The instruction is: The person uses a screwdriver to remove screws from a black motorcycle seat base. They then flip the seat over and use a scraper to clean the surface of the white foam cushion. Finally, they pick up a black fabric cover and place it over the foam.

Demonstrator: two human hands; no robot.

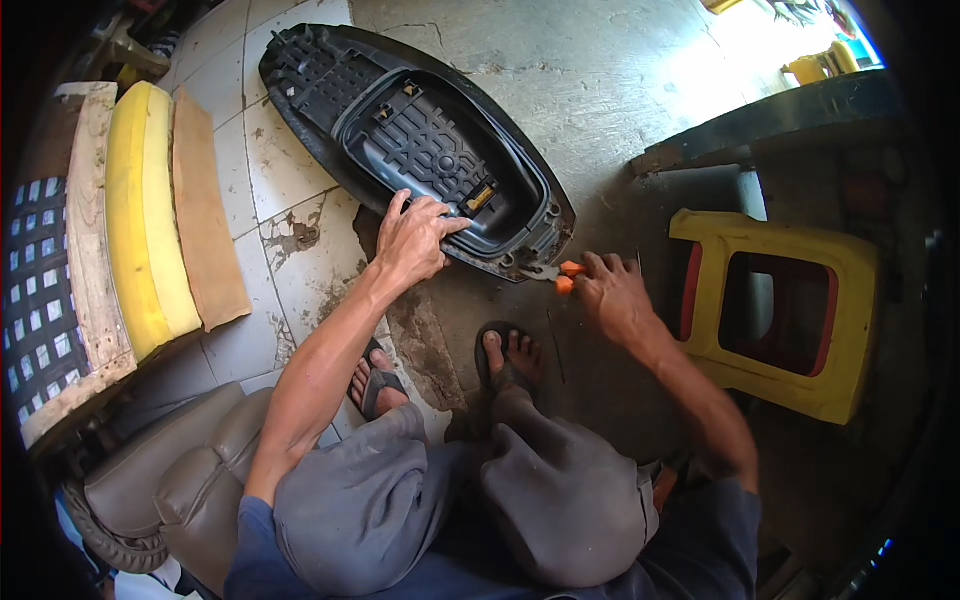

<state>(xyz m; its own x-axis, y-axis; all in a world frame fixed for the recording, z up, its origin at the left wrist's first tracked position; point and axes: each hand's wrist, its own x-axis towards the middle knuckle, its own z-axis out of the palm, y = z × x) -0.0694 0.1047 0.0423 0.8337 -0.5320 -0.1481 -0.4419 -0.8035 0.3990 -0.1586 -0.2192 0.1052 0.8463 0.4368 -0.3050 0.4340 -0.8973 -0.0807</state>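
Note:
A black motorcycle seat [318, 95] lies upside down on the floor in front of me, its ribbed plastic underside and deep oval recess facing up. My left hand [412, 240] grips the seat's near left edge, with fingers reaching over the rim of the recess. In my right hand [615, 295] is a pair of pliers with orange handles [566, 280]. Their metal jaws meet the seat's edge at its near right end. What the jaws pinch, if anything, is too small to make out.
A yellow plastic stool [850, 330] lies on its side at right, below a dark bench [780, 125]. Yellow foam [145, 220] and a brown board [205, 215] rest at left. A brown padded seat [150, 470] is at lower left. My sandalled feet stand near the motorcycle seat.

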